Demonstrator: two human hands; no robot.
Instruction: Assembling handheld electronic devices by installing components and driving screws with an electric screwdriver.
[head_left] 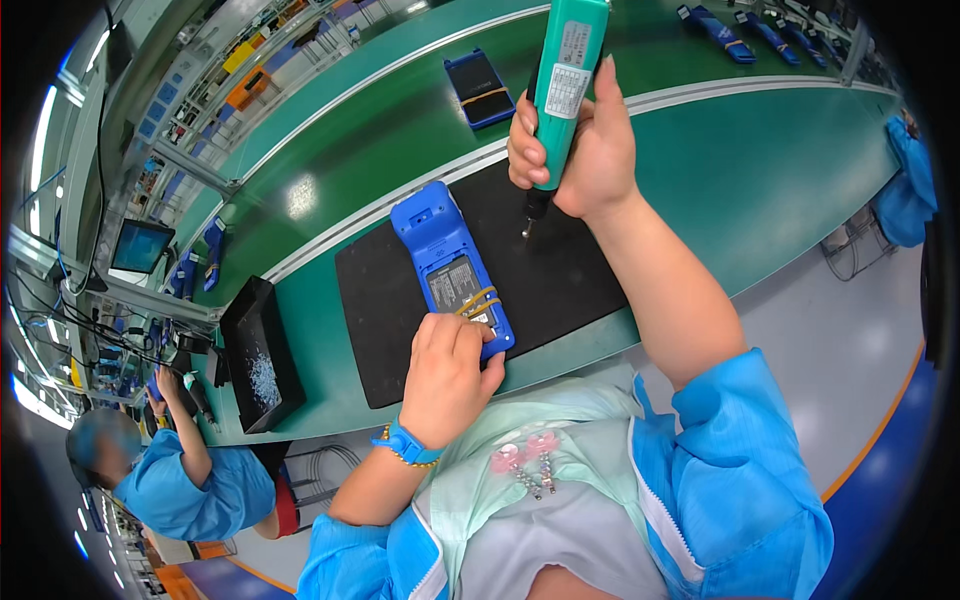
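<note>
A blue handheld terminal (437, 235) lies face down on a black mat (375, 300), its back bay exposed with a dark labelled battery (452, 284) inside. Yellow rubber bands (478, 303) cross its lower end. My left hand (447, 375) rests on that lower end, fingers curled over it and holding it against the mat. In my right hand (590, 145) is a green electric screwdriver (566, 90), gripped round its body with the bit pointing down. The bit tip hangs over the mat to the right of the terminal, apart from it.
A black tray (284, 385) of small pale screw-like parts stands at left. Beyond the metal rail, a green conveyor carries another banded device (478, 88) and several blue ones (722, 36) at far right. At lower left a co-worker (190, 480) in blue handles something.
</note>
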